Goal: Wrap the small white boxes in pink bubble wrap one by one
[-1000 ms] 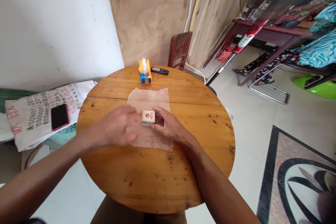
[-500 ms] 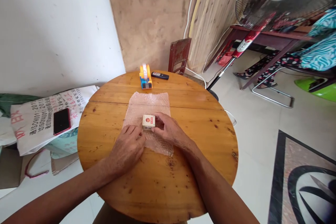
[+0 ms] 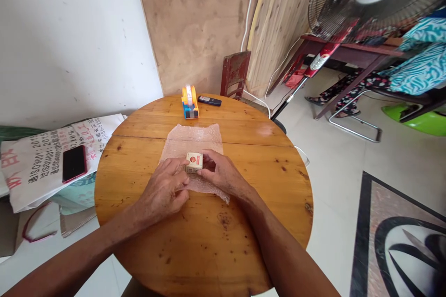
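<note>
A small cream box (image 3: 194,161) with red markings lies on a sheet of bubble wrap (image 3: 198,135). My right hand (image 3: 220,171) grips the box from its right side, thumb at the near edge and fingers at the far edge. From the left, my left hand (image 3: 169,185) rests over the wrap's left edge with its index finger stretched to the box's left side. Its thumb is apart and its other fingers are loosely bent, holding nothing I can see. The wrap lies flat on the round wooden table (image 3: 258,148), partly hidden under both hands.
A tape dispenser (image 3: 190,103) and a black remote (image 3: 209,100) sit at the table's far edge. Left are printed sacks (image 3: 45,158) with a phone (image 3: 74,164). A chair (image 3: 235,74) stands behind; a fan (image 3: 372,0) and a seated person (image 3: 418,62) are at right.
My left hand has opened somewhat, its index finger now reaching the box's left side. The right hand stays at the box. The whole view has shifted slightly.
</note>
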A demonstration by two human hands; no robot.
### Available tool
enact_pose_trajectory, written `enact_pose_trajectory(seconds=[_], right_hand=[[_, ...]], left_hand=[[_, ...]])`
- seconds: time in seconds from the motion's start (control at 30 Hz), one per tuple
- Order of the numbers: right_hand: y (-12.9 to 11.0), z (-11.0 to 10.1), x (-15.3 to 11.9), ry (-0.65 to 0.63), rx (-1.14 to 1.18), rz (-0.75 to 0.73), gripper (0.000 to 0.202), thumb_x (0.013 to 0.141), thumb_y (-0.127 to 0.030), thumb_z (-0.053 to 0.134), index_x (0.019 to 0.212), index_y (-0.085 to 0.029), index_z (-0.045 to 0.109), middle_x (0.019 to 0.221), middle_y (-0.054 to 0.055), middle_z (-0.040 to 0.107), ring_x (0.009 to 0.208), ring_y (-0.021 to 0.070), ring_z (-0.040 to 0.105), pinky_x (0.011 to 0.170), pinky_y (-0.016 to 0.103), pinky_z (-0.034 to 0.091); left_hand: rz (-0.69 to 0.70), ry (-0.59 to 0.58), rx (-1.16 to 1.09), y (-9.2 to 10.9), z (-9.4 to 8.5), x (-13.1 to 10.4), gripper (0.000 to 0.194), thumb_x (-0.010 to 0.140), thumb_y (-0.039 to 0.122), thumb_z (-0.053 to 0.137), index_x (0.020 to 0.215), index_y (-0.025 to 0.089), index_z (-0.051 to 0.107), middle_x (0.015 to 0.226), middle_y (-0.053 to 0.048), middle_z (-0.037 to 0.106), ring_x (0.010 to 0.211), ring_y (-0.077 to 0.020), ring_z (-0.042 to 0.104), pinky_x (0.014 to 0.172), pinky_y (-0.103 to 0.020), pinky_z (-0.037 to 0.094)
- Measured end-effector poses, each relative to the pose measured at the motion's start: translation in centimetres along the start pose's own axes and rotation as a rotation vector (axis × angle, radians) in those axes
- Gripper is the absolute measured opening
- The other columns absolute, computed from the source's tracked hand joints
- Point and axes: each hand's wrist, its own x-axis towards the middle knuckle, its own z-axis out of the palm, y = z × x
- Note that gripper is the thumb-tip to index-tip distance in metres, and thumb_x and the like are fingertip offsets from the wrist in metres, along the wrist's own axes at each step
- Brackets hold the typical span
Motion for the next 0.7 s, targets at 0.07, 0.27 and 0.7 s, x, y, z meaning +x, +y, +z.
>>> enact_pose_trajectory(seconds=[0.07,0.27,0.7], right_hand=[[0.1,-0.1,0.0,-0.005,0.016,0.003,0.038,0.077,-0.016,0.068,0.114,-0.021,0.061,0.104,0.004,0.071,0.092,0.018,0.066,0.083,0.031,0.051],[-0.1,-0.4,-0.2,-0.107,0.051,0.037,0.038,0.074,-0.014,0.069,0.11,-0.021,0.062,0.103,0.003,0.071,0.092,0.0179,0.065,0.082,0.03,0.051],[-2.7,-4.6,-1.7,-0.196,0.238,0.106,0.058,0.071,-0.045,0.076,0.122,-0.022,0.058,0.122,0.008,0.063,0.108,0.0248,0.061,0.09,0.037,0.049]], left_hand=[[0.016,-0.002,-0.017,0.0,-0.1,0.0,0.017,0.068,0.004,0.054,0.075,0.019,0.055,0.122,-0.011,0.058,0.108,-0.0269,0.056,0.086,-0.042,0.049],[-0.028,0.012,-0.107,0.1,-0.8,0.1,0.016,0.069,0.006,0.052,0.076,0.019,0.056,0.123,-0.009,0.061,0.105,-0.024,0.06,0.086,-0.04,0.051],[-0.281,-0.083,-0.34,-1.0,-0.9,2.9,0.012,0.079,0.027,0.055,0.071,0.019,0.06,0.106,-0.005,0.071,0.088,-0.0186,0.067,0.067,-0.027,0.051]])
